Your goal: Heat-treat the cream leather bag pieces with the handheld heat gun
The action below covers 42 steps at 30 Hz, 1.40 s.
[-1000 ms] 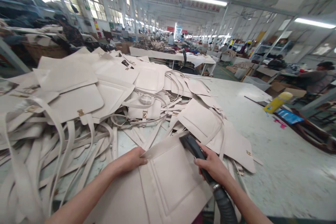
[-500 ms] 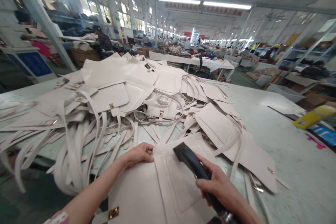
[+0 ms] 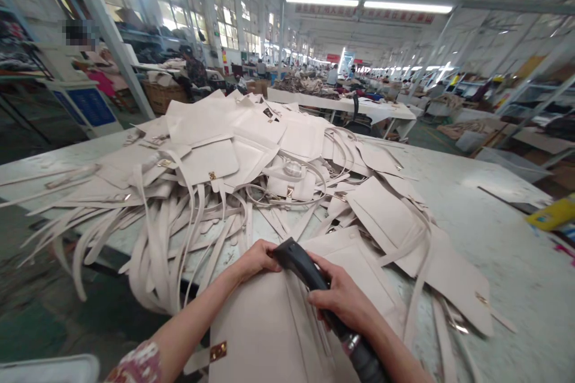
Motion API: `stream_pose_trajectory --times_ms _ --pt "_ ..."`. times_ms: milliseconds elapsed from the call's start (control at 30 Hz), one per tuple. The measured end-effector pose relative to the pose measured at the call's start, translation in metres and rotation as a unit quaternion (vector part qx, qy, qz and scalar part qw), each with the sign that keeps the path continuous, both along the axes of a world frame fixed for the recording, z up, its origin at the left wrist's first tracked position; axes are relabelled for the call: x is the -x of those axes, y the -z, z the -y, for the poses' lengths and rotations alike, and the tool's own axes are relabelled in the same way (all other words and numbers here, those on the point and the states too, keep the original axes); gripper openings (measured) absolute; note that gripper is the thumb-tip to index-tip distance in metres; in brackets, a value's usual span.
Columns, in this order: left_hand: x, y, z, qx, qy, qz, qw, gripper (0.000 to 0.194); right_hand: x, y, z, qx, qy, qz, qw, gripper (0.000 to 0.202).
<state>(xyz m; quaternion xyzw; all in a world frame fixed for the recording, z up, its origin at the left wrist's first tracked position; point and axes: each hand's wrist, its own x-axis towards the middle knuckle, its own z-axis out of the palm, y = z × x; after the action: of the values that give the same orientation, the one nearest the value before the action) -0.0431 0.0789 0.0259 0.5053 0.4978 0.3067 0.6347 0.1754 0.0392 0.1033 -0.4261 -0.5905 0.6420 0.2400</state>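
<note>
My left hand [image 3: 255,259] pinches the far edge of a cream leather bag panel [image 3: 265,323] that lies in front of me, with a brass clasp at its near left corner. A black nozzle [image 3: 302,266] on a grey ribbed hose [image 3: 366,359] is gripped in my right hand [image 3: 344,305]. The nozzle's tip sits on the panel's far edge, right next to my left fingers.
A big heap of cream bag panels and long straps [image 3: 233,155] covers the pale table [image 3: 485,239], with straps hanging over its left edge. A yellow bottle [image 3: 552,213] lies at the far right. Other people work at distant tables; a person stands at the far left.
The nozzle has slid left along the panel's far edge, from its right corner to beside my left hand. My view has swung left.
</note>
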Motion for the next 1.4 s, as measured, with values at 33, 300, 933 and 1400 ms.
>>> stream_pose_trajectory --times_ms 33,300,933,1400 --pt "-0.001 0.000 0.001 -0.003 -0.002 -0.001 1.000 0.019 0.004 0.000 -0.001 -0.020 0.014 0.010 1.000 0.070" --pt "0.004 0.001 -0.014 -0.034 -0.030 -0.059 0.997 0.021 -0.021 -0.012 0.011 -0.024 0.081 0.043 0.996 0.074" --pt "-0.005 0.017 -0.032 -0.079 -0.085 -0.101 0.988 0.034 -0.036 0.007 0.029 0.089 -0.015 0.000 0.996 0.071" --pt "0.002 0.034 -0.043 -0.147 -0.104 -0.173 0.968 0.028 -0.063 0.000 0.067 0.077 -0.023 0.024 0.996 0.074"
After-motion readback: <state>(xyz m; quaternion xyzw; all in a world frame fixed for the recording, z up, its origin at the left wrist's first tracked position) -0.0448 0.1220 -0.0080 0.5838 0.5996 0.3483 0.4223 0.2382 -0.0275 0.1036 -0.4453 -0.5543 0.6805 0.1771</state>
